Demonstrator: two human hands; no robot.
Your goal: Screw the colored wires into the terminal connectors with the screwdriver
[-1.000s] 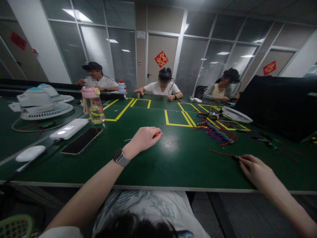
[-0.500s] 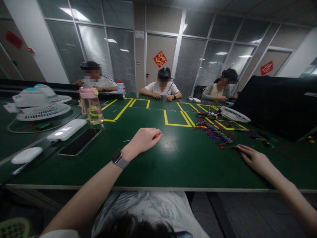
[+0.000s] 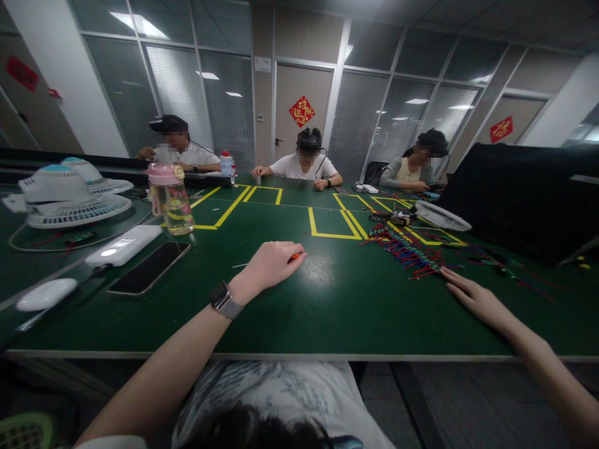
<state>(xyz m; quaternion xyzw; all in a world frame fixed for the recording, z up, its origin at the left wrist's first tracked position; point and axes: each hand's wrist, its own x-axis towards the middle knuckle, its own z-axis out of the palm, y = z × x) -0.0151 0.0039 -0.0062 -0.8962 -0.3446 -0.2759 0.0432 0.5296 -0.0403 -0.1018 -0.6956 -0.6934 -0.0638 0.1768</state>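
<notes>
My left hand [image 3: 267, 265] rests on the green table [image 3: 327, 299], fingers curled over a thin tool with an orange tip [image 3: 294, 256]; a watch sits on that wrist. My right hand [image 3: 472, 294] lies flat with fingers stretched out, its fingertips at the near edge of a heap of red and blue wires [image 3: 408, 251]. Nothing shows in the right hand.
At the left lie a black phone [image 3: 150, 267], a white power bank [image 3: 124, 245], a white mouse-like device [image 3: 45, 294], a pink-capped bottle [image 3: 171, 199] and white fans [image 3: 70, 196]. Yellow tape rectangles [image 3: 332, 224] mark the table. Three people sit at the far side. A black panel [image 3: 524, 199] stands at right.
My right hand has slid forward and left from the table's near right toward the wire heap, and the red wire it touched lies with the heap. My left hand has stayed put.
</notes>
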